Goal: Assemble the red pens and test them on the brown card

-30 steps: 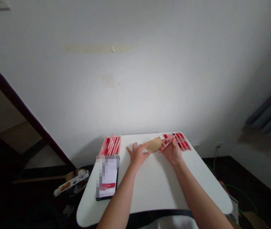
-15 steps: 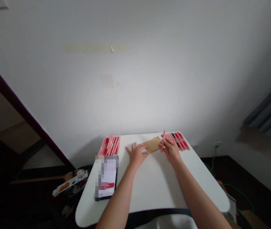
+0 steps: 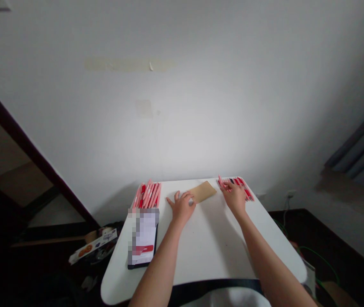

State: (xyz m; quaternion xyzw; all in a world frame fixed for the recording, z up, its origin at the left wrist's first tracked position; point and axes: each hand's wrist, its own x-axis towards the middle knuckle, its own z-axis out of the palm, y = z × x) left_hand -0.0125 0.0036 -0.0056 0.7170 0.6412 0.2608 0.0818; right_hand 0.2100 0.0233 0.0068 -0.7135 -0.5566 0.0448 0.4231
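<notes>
A small brown paper piece, perhaps an envelope [image 3: 204, 192], lies slanted near the back of the white table [image 3: 207, 251]. My left hand [image 3: 182, 207] pinches its left end, with the other fingers spread. Over the left edge of the right-hand row of pens [image 3: 244, 187] is my right hand [image 3: 234, 197], closed on a pink pen [image 3: 220, 181]. The pen's upper end sticks out past my fingers, which hide the rest. That row holds pink, red and black pens lying side by side.
A pile of pink and red pens [image 3: 148, 195] lies at the table's back left. In front of it is a phone or tablet [image 3: 146, 238], partly blurred out. The wall [image 3: 188, 128] rises right behind the table.
My right hand has moved right with the pink pen, away from the brown paper to the pen row. The left hand and the paper have shifted slightly left.
</notes>
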